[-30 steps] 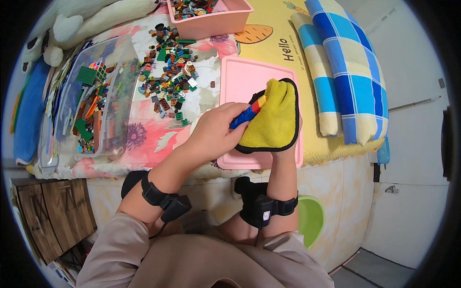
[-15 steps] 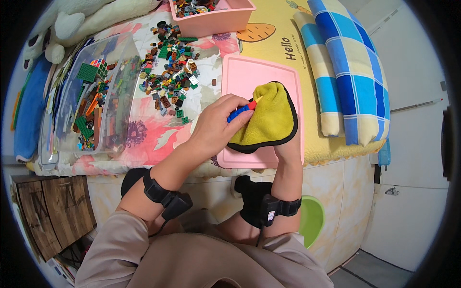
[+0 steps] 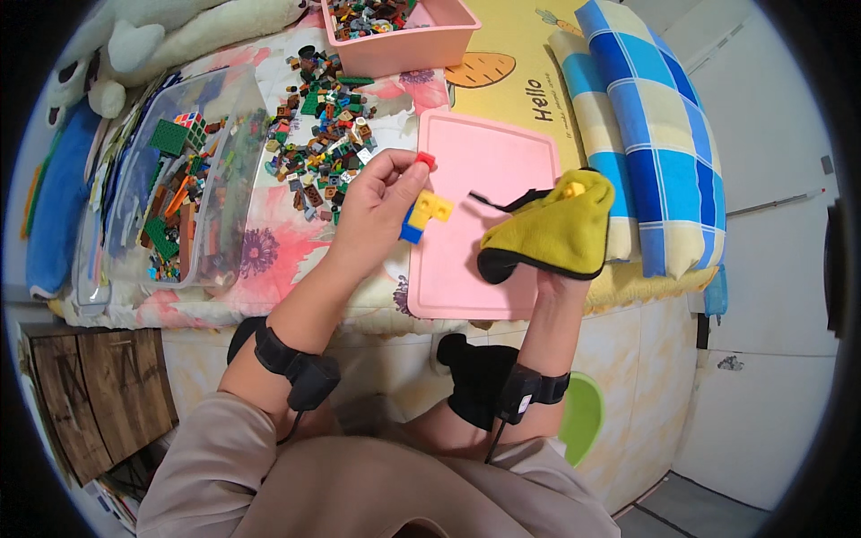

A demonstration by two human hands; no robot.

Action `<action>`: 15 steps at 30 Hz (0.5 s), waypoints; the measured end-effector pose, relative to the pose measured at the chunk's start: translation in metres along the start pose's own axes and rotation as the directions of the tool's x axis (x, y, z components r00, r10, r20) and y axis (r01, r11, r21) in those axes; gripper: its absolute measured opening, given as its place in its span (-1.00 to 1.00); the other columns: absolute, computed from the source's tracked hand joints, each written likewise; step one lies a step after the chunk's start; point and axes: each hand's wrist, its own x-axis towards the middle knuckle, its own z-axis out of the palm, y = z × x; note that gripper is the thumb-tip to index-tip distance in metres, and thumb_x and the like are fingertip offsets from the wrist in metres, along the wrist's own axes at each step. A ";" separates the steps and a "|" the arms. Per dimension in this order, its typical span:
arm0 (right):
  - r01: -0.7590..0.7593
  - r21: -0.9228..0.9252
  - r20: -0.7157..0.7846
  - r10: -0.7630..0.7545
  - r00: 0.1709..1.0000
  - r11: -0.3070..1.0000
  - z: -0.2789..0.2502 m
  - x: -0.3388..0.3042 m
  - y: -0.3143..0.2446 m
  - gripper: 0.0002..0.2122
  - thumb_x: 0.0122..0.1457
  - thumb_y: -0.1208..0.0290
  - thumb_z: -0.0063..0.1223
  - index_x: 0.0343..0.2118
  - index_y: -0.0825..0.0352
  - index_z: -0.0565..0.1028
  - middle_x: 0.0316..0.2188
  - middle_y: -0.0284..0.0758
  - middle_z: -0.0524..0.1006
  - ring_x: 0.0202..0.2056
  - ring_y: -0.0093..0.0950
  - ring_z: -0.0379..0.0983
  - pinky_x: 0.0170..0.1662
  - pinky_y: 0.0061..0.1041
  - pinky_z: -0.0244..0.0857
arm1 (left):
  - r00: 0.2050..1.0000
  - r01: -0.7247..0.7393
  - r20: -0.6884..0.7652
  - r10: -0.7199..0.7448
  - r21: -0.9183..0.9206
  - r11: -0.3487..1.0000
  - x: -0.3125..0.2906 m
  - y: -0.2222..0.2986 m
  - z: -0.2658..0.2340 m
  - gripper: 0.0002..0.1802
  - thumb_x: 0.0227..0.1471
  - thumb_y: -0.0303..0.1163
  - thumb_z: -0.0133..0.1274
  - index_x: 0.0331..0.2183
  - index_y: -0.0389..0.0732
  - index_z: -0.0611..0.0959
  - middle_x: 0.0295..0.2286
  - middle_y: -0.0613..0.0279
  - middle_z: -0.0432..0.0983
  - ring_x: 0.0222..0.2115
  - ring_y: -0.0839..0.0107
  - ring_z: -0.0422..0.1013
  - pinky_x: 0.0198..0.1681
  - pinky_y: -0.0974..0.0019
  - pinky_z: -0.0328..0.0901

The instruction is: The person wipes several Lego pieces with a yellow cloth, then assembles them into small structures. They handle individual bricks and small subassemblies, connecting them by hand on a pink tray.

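Note:
Over the pink lid (image 3: pixel 448 296), my left hand (image 3: pixel 372 211) is closed around a small set of toy bricks (image 3: pixel 431 207), with yellow, blue and red parts showing. To its right, my right hand (image 3: pixel 562 287) holds a yellow-green cloth (image 3: pixel 560 233) with black edging. The cloth drapes over that hand, hiding its fingers. A small bright yellow piece (image 3: pixel 574 189) shows at the top of the cloth; I cannot tell how it is held.
Many loose bricks (image 3: pixel 327 134) lie on the floral bedding left of the lid. A clear bin (image 3: pixel 215 193) of bricks stands at far left, a pink bin (image 3: pixel 408 54) at the back. Checked blue cushions (image 3: pixel 668 143) lie at right, a green basin (image 3: pixel 583 417) below.
My hands have moved apart. The bricks in my left hand have come away from the cloth to the left, while my right hand has carried the cloth rightward.

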 end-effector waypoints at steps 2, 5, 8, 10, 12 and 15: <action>-0.138 0.063 0.049 0.135 0.990 0.988 0.004 -0.004 0.008 -0.68 0.19 0.36 0.03 -0.03 0.33 0.31 -0.26 -0.22 0.45 -0.34 -0.35 0.47 -0.28 -0.28 0.46 | 0.998 0.048 -0.023 -0.055 -0.244 0.969 0.002 -0.001 0.004 -0.67 0.15 -0.34 0.05 -0.08 -0.27 0.43 -0.30 0.29 0.47 -0.33 0.62 0.43 -0.34 0.49 0.38; 0.241 -0.509 0.265 -0.117 0.957 0.826 0.014 -0.011 0.021 -0.69 0.13 0.43 0.08 -0.07 0.33 0.34 -0.24 -0.26 0.45 -0.24 -0.37 0.42 -0.18 -0.40 0.36 | 0.989 0.138 0.087 -0.118 -0.277 0.951 -0.005 -0.003 0.008 -0.59 0.11 -0.39 0.10 -0.03 -0.24 0.38 -0.19 0.27 0.45 -0.24 0.57 0.43 -0.24 0.44 0.40; 0.219 -0.538 0.294 -0.062 0.954 0.814 0.020 -0.013 0.019 -0.68 0.01 0.54 0.14 -0.14 0.39 0.38 -0.21 -0.31 0.43 -0.19 -0.45 0.36 -0.12 -0.52 0.27 | 0.984 0.157 0.122 -0.128 -0.264 0.952 -0.007 -0.005 0.011 -0.58 0.07 -0.45 0.14 -0.05 -0.24 0.39 -0.19 0.26 0.46 -0.24 0.58 0.43 -0.29 0.48 0.41; -0.111 -0.087 0.207 0.127 0.970 0.990 0.023 -0.015 0.015 -0.69 -0.02 0.55 0.16 -0.17 0.40 0.40 -0.23 -0.32 0.43 -0.21 -0.48 0.35 -0.12 -0.52 0.27 | 0.987 0.132 0.125 -0.102 -0.267 0.955 -0.008 -0.005 0.012 -0.58 0.06 -0.46 0.14 -0.05 -0.24 0.39 -0.20 0.25 0.46 -0.24 0.59 0.43 -0.33 0.52 0.41; 0.165 -0.451 0.300 -0.026 0.954 0.877 0.023 -0.008 0.014 -0.65 -0.01 0.53 0.19 -0.13 0.42 0.39 -0.21 -0.32 0.45 -0.19 -0.50 0.36 -0.10 -0.53 0.27 | 0.996 0.046 0.087 -0.027 -0.228 0.973 -0.007 -0.005 0.013 -0.59 0.04 -0.49 0.14 -0.07 -0.25 0.39 -0.21 0.25 0.47 -0.24 0.58 0.44 -0.31 0.51 0.43; 0.350 -0.627 0.386 -0.113 0.915 0.696 0.017 -0.007 0.018 -0.59 -0.01 0.47 0.24 -0.08 0.44 0.39 -0.18 -0.30 0.49 -0.17 -0.52 0.40 -0.08 -0.53 0.30 | 0.997 0.006 0.071 0.007 -0.180 0.984 -0.009 -0.003 0.015 -0.59 0.03 -0.53 0.14 -0.08 -0.27 0.39 -0.22 0.23 0.46 -0.23 0.55 0.44 -0.26 0.48 0.46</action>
